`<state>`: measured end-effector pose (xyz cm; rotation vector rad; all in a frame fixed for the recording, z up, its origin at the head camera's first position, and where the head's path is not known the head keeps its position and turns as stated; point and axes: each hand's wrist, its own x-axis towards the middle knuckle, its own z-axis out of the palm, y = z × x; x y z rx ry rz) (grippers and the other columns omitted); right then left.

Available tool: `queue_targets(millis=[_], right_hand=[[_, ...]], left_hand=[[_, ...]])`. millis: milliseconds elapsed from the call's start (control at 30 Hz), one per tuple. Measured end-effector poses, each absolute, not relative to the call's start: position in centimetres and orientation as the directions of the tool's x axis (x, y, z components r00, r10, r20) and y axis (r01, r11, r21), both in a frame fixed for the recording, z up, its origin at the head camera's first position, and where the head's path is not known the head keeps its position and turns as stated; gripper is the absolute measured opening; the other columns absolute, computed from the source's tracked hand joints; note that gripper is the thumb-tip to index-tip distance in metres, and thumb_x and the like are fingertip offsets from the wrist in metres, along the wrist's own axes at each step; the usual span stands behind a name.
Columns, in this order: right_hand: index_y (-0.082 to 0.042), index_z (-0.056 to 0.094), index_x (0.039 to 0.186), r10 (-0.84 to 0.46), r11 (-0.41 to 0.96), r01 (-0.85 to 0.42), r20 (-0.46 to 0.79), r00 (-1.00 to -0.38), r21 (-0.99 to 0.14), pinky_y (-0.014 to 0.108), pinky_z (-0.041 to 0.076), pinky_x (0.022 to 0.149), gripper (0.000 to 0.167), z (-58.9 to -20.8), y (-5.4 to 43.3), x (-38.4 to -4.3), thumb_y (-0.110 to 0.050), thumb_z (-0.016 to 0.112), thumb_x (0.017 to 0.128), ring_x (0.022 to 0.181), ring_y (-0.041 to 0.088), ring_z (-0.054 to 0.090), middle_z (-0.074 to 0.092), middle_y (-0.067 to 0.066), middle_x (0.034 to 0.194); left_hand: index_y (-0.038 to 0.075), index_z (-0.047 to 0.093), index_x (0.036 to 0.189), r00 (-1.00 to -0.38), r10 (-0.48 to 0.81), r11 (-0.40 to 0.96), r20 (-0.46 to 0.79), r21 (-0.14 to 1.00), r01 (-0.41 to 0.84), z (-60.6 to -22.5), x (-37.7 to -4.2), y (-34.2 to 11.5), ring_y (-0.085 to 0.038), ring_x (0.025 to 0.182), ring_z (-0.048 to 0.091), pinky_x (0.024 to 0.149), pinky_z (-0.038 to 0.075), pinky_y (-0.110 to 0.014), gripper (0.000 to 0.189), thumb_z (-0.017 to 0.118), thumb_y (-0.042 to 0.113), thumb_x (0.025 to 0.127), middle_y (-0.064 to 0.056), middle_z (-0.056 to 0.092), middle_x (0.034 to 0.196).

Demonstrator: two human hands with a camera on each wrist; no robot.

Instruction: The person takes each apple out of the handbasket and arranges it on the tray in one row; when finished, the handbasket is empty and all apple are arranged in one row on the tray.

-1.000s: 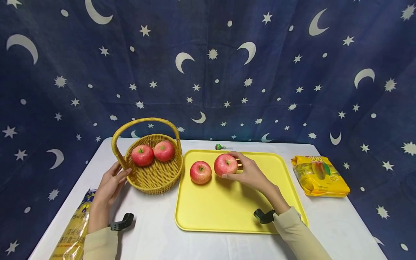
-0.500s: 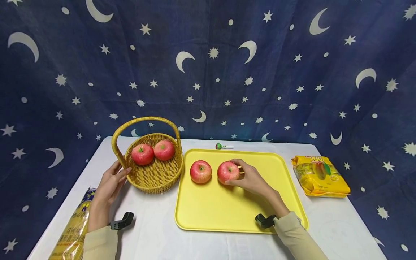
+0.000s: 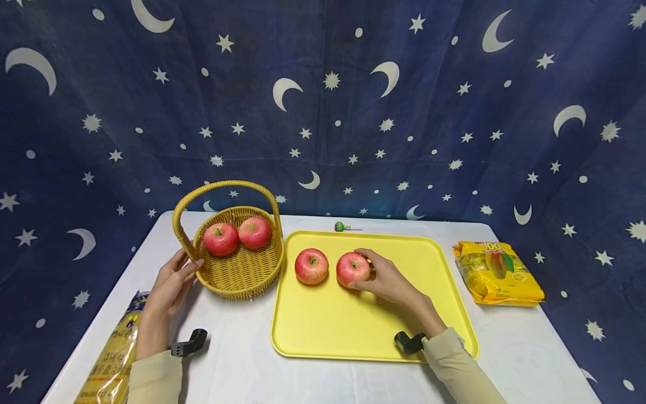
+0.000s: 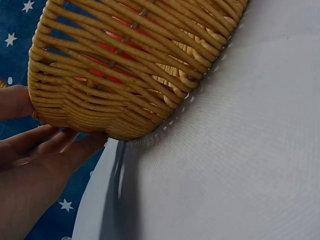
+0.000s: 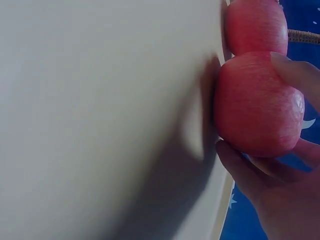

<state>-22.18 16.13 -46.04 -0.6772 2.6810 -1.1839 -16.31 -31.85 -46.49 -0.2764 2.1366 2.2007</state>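
A woven basket (image 3: 244,283) with a tall arched handle stands at the left of the table, two red apples (image 3: 221,239) inside it. My left hand (image 3: 169,289) grips the basket's left side, thumb at the rim and fingers against the outer wall (image 4: 95,100). On the yellow tray (image 3: 323,331), my right hand (image 3: 391,280) holds an apple (image 3: 353,269) between thumb and fingers. In the right wrist view this apple (image 5: 257,107) sits against the tray surface. Another apple (image 3: 311,266) lies just left of it on the tray, untouched.
A lollipop (image 3: 343,226) lies behind the tray. To the tray's right is a yellow candy bag (image 3: 497,274). A long clear-and-gold package (image 3: 113,353) lies under the left forearm. Behind the table hangs a blue star-and-moon cloth (image 3: 323,140).
My right hand has brought its apple down and slightly toward me onto the tray, and still holds it. The left hand keeps its grip on the basket, which has not moved.
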Motion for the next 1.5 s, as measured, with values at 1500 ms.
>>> queue_targets(millis=[1500], right_hand=[[-0.007,0.060,0.139,-0.534,0.446,-0.483,0.209,-0.819,-0.753,0.048,0.053,0.106,0.057,-41.2,5.7,-23.7,-0.020,0.081,0.088,0.121,0.032,0.063,0.063,0.010,0.138]], left_hand=[[0.013,0.003,0.167,-0.977,-0.089,-0.023,-0.195,0.981,-0.194,-46.3,-16.3,-31.6,-0.033,0.156,0.018,0.127,0.020,-0.045,0.076,0.051,0.013,0.107,-0.012,0.004,0.174]])
